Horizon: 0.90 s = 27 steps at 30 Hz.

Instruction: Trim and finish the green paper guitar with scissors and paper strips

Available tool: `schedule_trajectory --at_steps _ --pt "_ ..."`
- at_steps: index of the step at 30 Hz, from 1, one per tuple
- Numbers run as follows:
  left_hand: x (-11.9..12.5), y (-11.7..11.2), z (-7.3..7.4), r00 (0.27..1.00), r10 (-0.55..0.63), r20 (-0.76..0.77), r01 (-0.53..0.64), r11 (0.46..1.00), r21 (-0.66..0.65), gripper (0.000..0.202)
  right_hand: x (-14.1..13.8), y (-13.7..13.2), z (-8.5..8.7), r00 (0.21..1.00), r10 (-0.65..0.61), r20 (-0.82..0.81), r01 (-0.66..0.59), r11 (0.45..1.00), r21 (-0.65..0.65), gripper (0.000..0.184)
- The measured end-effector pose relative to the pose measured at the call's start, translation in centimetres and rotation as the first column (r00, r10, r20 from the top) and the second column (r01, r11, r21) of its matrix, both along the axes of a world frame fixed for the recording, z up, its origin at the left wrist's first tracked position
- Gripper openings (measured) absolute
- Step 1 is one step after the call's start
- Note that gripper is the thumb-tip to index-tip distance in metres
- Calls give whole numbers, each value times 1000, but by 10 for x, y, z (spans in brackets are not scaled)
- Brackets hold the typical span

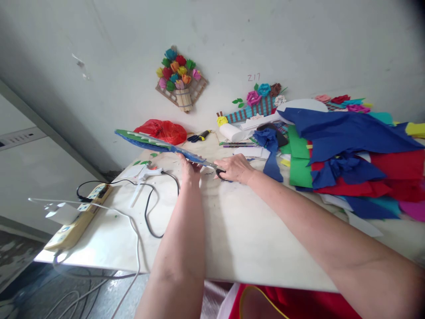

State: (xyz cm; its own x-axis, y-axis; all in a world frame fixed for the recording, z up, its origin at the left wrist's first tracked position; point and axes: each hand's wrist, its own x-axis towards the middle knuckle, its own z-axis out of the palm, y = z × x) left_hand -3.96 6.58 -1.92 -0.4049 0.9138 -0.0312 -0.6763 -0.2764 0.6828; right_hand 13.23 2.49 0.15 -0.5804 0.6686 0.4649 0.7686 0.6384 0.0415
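My left hand (190,169) is closed on the underside of a flat blue and green craft panel (156,142), held up tilted above the table. Pale strips lie along the panel's green face. In my right hand (237,168) is a pair of scissors (220,172) with black handles, its blades pointing left at the panel's near edge. Whether the blades are around the edge or only touching it, I cannot tell. Part of my left fingers is hidden behind the panel.
Left on the table are a white glue gun (146,175) with a cord and a power strip (79,217). Behind sit a red plastic bag (162,130) and yellow-black pliers (199,136). Blue, red and green paper sheets (352,133) are piled right. A paper-flower basket (179,79) hangs on the wall.
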Motion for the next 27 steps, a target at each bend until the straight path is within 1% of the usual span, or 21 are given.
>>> schedule_trajectory --at_steps 6,14,21,27 --pt "1 0 -1 1000 -14 -26 14 1000 6 51 -1 0 1 1000 -10 12 10 1000 -10 46" --pt "1 -1 -1 1000 -12 -23 12 1000 -24 50 -1 1 2 1000 -4 17 4 1000 1 38" --pt "2 -1 -1 999 -15 -39 14 999 -29 50 -2 0 1 1000 -19 20 20 1000 -9 46" --pt "3 -2 -2 998 -14 -55 14 1000 -11 50 -2 0 1 999 -27 30 27 999 -19 46"
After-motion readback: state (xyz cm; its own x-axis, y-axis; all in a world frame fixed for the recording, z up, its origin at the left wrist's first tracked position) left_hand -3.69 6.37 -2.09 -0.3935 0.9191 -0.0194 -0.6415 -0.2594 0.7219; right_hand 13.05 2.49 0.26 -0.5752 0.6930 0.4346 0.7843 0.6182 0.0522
